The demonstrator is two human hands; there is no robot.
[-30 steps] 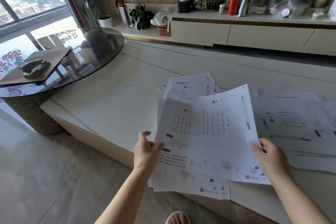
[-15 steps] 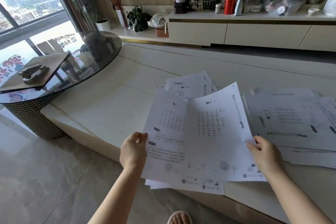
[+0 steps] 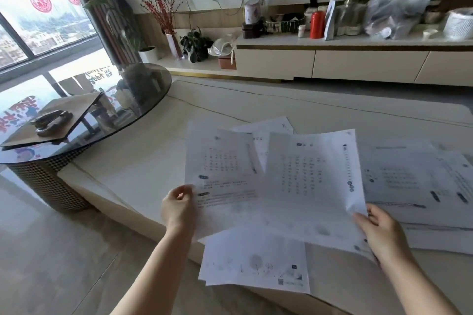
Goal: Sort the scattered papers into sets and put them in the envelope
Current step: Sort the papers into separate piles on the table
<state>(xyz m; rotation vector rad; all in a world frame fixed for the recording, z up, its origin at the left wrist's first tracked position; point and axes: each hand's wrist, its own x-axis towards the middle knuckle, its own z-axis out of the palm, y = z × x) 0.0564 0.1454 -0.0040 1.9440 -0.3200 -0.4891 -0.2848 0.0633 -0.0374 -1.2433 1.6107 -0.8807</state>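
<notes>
You hold two sheets up in the centre of the frame: your left hand (image 3: 178,208) pinches the left edge of one sheet (image 3: 222,176) between thumb and fingers, and your right hand (image 3: 381,231) grips the lower right corner of the other sheet (image 3: 309,181), which overlaps the first. To do this step well, I'd say compare the headings and page marks while both stay flat and readable, then square matching edges before laying them down as one set. Another sheet (image 3: 256,266) lies beneath them at lower centre, hanging over the edge of the surface (image 3: 143,161), so it could slip to the floor. More papers (image 3: 414,181) lie spread at right and a further page (image 3: 271,126) peeks out above; keep sets apart from these. At left, a brown envelope (image 3: 64,115) rests on the round glass table (image 3: 143,89) with a stapler (image 3: 51,120) on top, which blocks it.
</notes>
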